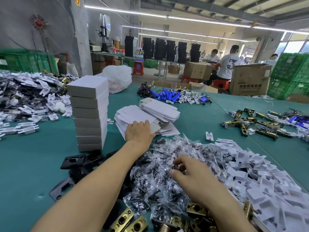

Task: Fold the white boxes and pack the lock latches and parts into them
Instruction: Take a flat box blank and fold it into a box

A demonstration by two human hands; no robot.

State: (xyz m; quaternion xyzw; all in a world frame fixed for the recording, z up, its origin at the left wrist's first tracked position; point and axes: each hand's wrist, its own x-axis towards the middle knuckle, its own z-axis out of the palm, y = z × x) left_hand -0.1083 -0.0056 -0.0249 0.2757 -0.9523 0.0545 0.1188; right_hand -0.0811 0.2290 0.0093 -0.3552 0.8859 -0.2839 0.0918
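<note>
The fingers (179,160) of the right hand (194,174) are drawn narrow against the thumb, and a clear bag of dark parts (178,167) is pinched between them on top of the pile of clear bags (160,190), which is heaped toward the near edge of the green tabletop (33,156). The fingers (138,125) of the left hand (139,132) are bent down at the knuckles onto the nearer stack of flat box blanks (130,113) at the middle of the tabletop. Their tips are hidden, but a top blank (154,127), its grey side turned up, appears to be gripped between them and the thumb. A second stack of blanks (160,109) lies just behind, touching the first. To the left of the blanks a tall stack of folded white boxes (88,113) stands closed; whether these are filled cannot be told. Black strike plates (73,161) lie at its foot, brass latches (128,221) at the near edge, more latches (250,122) toward the right edge, and white plastic inserts (259,181) are heaped beside the bags. By this layout a batch of boxes is judged done, while no open box is seen waiting for parts. Two thick stacks of blanks are unfolded and large heaps of latches, bags and inserts are unpacked, so much the greater part of the work is judged to be left.
</note>
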